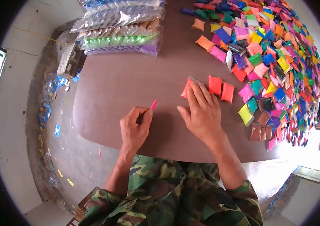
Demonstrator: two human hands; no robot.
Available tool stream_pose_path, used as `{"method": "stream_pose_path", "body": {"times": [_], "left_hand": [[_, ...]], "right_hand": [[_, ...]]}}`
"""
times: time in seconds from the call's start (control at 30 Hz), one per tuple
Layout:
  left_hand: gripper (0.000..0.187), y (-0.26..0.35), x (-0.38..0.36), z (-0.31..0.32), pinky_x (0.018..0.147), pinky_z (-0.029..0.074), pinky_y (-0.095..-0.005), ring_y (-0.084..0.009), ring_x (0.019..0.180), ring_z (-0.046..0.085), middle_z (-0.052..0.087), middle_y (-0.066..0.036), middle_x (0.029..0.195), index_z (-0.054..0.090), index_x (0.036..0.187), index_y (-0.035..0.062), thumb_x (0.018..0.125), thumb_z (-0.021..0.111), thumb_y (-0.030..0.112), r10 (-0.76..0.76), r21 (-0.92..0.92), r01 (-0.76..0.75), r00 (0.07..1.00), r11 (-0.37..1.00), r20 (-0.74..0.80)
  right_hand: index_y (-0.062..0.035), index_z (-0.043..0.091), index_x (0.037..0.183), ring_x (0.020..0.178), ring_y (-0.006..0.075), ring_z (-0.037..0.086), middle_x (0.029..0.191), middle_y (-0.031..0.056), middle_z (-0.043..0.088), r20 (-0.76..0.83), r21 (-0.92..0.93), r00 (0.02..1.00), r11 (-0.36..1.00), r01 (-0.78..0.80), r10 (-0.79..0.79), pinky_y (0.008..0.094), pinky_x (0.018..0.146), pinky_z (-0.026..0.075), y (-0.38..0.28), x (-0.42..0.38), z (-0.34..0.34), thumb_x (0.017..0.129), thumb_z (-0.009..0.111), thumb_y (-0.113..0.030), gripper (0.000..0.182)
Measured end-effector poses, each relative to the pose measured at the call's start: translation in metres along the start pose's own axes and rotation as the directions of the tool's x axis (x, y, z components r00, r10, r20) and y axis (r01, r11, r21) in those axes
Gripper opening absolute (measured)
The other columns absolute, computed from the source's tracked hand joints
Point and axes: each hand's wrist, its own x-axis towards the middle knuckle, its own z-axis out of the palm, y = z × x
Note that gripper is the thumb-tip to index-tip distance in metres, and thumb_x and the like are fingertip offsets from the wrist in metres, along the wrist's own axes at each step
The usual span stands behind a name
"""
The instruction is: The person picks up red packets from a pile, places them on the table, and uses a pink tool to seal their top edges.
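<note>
Between the thumb and fingers of my left hand point(136, 126) is a small pointed pink piece point(154, 104), held above the brown table point(103, 86). My right hand point(204, 109) lies palm down with its fingers stretched over a red packet point(186, 89), whose left part shows beside the fingertips. Two more red packets, one point(215, 85) upright and another point(227, 92) slightly tilted, lie just right of those fingers.
A large heap of small coloured packets point(280, 64) covers the table's right side. Stacked clear plastic bags with coloured contents point(120, 39) lie at the back left. A block point(66, 60) and litter point(44, 113) are on the floor at left.
</note>
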Motion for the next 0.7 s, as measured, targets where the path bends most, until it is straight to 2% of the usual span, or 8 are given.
{"method": "stream_pose_path", "body": {"times": [0.3, 0.43, 0.57, 0.7], "left_hand": [[0.01, 0.006, 0.001, 0.0, 0.055, 0.042, -0.0255, -0.0043, 0.061, 0.053, 0.063, -0.001, 0.068, 0.073, 0.097, -0.0018, 0.102, 0.077, 0.007, -0.01, -0.005, 0.01, 1.0, 1.0, -0.009], [0.011, 0.001, 0.001, 0.001, 0.055, 0.042, -0.0255, -0.0044, 0.061, 0.053, 0.063, 0.0, 0.068, 0.073, 0.097, -0.0017, 0.102, 0.077, 0.007, -0.003, -0.004, 0.003, 1.0, 1.0, -0.006], [0.012, 0.004, 0.0, 0.001, 0.059, 0.043, -0.0241, -0.0037, 0.067, 0.053, 0.064, 0.003, 0.073, 0.074, 0.099, -0.0026, 0.103, 0.076, 0.008, -0.017, 0.01, 0.017, 1.0, 1.0, -0.004], [0.012, 0.003, 0.0, -0.001, 0.059, 0.043, -0.0242, -0.0037, 0.067, 0.054, 0.064, 0.003, 0.073, 0.074, 0.099, -0.0023, 0.103, 0.075, 0.008, -0.049, -0.004, 0.049, 0.999, 0.999, 0.015]], "right_hand": [[0.0064, 0.063, 0.143, 0.144, 0.0357, 0.056, 0.154, 0.0224, 0.06, 0.014, -0.069, 0.999, 0.997, 0.033, -0.032, 0.0526, 0.121, 0.04, -0.004, 0.004, 0.0, 0.096, 0.078, -0.042, 0.069], [0.0061, 0.064, 0.141, 0.139, 0.0364, 0.06, 0.151, 0.0227, 0.062, -0.015, 0.0, 1.0, 1.0, 0.01, -0.01, 0.0534, 0.122, 0.041, 0.011, -0.01, -0.003, 0.095, 0.079, -0.041, 0.068], [0.0077, 0.064, 0.14, 0.139, 0.0364, 0.06, 0.15, 0.0231, 0.062, -0.088, 0.018, 0.995, 0.999, 0.039, -0.037, 0.0513, 0.122, 0.042, 0.001, 0.01, 0.009, 0.094, 0.08, -0.039, 0.067], [0.009, 0.063, 0.141, 0.14, 0.0382, 0.059, 0.152, 0.0238, 0.061, -0.047, 0.042, 0.998, 0.999, 0.035, -0.033, 0.051, 0.122, 0.042, 0.008, -0.008, 0.002, 0.095, 0.08, -0.038, 0.068]]}}
